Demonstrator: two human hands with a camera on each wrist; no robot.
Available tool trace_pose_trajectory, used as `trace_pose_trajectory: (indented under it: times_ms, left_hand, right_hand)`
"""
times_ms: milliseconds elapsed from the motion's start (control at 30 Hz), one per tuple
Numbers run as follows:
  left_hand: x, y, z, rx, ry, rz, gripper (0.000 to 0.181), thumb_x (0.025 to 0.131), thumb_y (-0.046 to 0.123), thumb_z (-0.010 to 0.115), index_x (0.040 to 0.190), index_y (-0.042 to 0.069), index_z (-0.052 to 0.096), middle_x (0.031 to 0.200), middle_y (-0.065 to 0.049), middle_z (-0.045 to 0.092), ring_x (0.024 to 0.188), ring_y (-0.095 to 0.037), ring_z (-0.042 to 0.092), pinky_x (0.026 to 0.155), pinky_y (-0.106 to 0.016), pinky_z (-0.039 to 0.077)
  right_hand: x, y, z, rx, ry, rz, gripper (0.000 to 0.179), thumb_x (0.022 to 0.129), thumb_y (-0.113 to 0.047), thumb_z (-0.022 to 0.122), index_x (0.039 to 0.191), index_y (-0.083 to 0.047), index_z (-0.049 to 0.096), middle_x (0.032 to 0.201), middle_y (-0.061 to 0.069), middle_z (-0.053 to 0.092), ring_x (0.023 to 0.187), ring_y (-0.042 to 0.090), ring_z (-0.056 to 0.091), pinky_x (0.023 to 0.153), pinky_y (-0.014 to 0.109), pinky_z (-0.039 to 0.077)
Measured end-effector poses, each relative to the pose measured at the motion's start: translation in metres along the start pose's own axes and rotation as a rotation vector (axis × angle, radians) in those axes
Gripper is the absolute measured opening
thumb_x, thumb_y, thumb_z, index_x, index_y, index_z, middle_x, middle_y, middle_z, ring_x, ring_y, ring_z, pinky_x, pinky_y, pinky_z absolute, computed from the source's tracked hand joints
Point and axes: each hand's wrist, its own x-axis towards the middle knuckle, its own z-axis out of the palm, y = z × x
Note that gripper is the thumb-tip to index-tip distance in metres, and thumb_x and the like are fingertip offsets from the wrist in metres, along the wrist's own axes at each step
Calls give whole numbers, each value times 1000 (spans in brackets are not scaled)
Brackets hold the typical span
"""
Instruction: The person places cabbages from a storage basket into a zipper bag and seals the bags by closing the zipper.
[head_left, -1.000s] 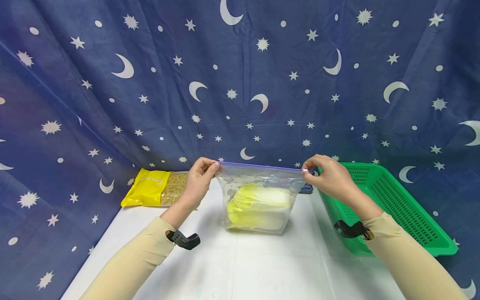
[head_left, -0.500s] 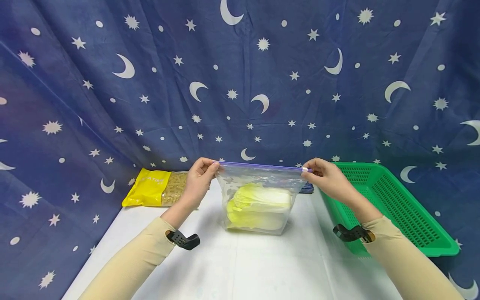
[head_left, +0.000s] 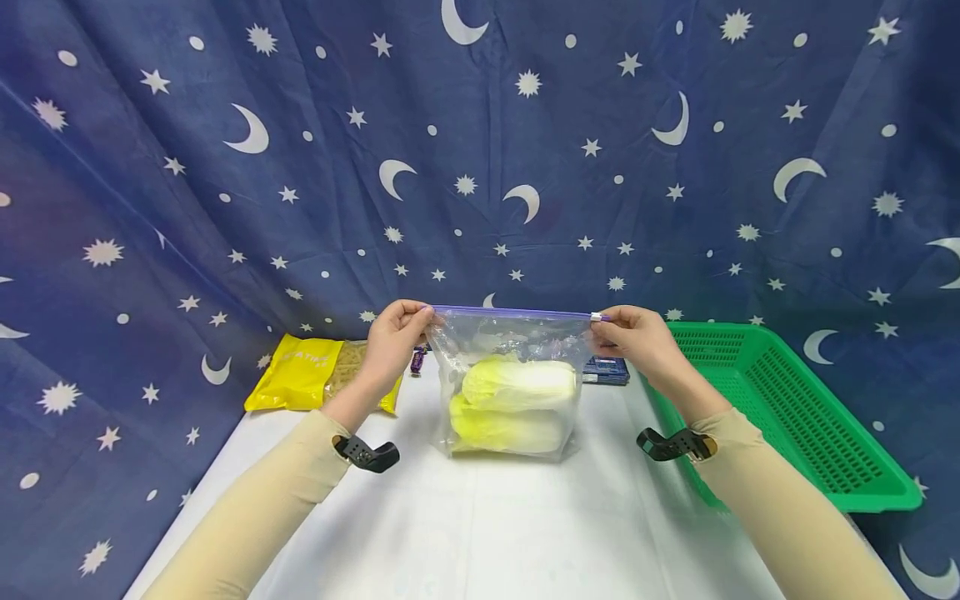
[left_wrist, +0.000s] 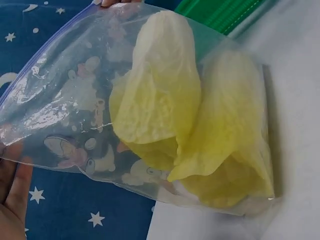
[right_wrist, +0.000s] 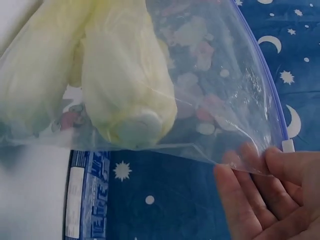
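Between both hands hangs a clear zip bag (head_left: 510, 337) with a purple slider strip along its top. Inside it lie two pale napa cabbages, the upper cabbage (head_left: 525, 383) above the lower cabbage (head_left: 517, 429); their leafy yellow ends point left. My left hand (head_left: 392, 342) pinches the bag's top left corner. At the top right corner, my right hand (head_left: 637, 337) pinches the bag beside the white slider (right_wrist: 288, 145). In the right wrist view the slider sits at the strip's end, against the thumb. Printed cartoon figures show on the bag.
A yellow pasta packet (head_left: 296, 375) lies at the back left, partly behind the left hand. Beside it is a small purple-wrapped item (head_left: 417, 361). Dark blue packets (head_left: 606, 371) lie behind the bag's right side. A green basket (head_left: 780, 400) stands on the right of the white table (head_left: 525, 533).
Both hands have raised the bag a little, and its top edge sits higher. The right hand has shifted slightly left. The purple-wrapped item has come into sight.
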Motion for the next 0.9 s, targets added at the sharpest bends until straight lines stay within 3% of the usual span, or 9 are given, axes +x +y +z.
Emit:
trace_pose_trajectory:
  times_ms: [233, 367, 500, 633, 767, 900]
  left_hand:
    - [23, -1, -2, -2, 19, 16, 30, 104, 28, 62, 119, 2, 60, 112, -15, 73, 100, -20, 68, 95, -34, 56]
    - [23, 0, -8, 18, 24, 34, 31, 104, 31, 62, 119, 4, 60, 115, -12, 72, 107, -20, 68, 102, -36, 53]
    - [12, -7, -16, 49, 7, 15, 30, 103, 29, 63, 118, 2, 61, 112, -11, 70, 106, -17, 66, 102, -34, 53]
    - [-6, -15, -28, 74, -54, -5, 28, 104, 24, 62, 118, 0, 61, 109, -11, 68, 103, -15, 65, 98, -28, 54]
    - [-26, -15, -40, 126, -153, -12, 28, 103, 25, 64, 118, 2, 63, 109, -11, 68, 104, -20, 65, 93, -23, 55]
    - [-46, -16, -54, 238, -289, -46, 27, 100, 32, 67, 115, 9, 68, 108, -8, 69, 102, -28, 64, 84, -26, 57]
  right_hand:
    - [23, -4, 11, -15, 102, -48, 29, 105, -19, 61, 125, 0, 64, 118, 18, 69, 104, 23, 69, 89, 34, 59]
    - [26, -6, 14, -21, 128, -76, 29, 104, -23, 62, 124, -2, 65, 121, 15, 67, 111, 25, 66, 94, 32, 57]
    - [17, -1, 16, -47, 87, -87, 32, 103, -27, 64, 125, -3, 66, 123, 14, 67, 113, 27, 66, 94, 31, 57]
    - [0, 7, 15, -101, 16, -109, 31, 103, -27, 64, 123, -3, 67, 122, 14, 70, 112, 33, 68, 89, 29, 59]
    - [-20, 14, 12, -179, -46, -149, 27, 104, -25, 63, 120, -3, 68, 120, 14, 71, 110, 33, 69, 89, 31, 59]
    - [-43, 25, 11, -244, -123, -182, 20, 103, -17, 63, 116, -4, 70, 114, 12, 72, 104, 27, 70, 88, 34, 60]
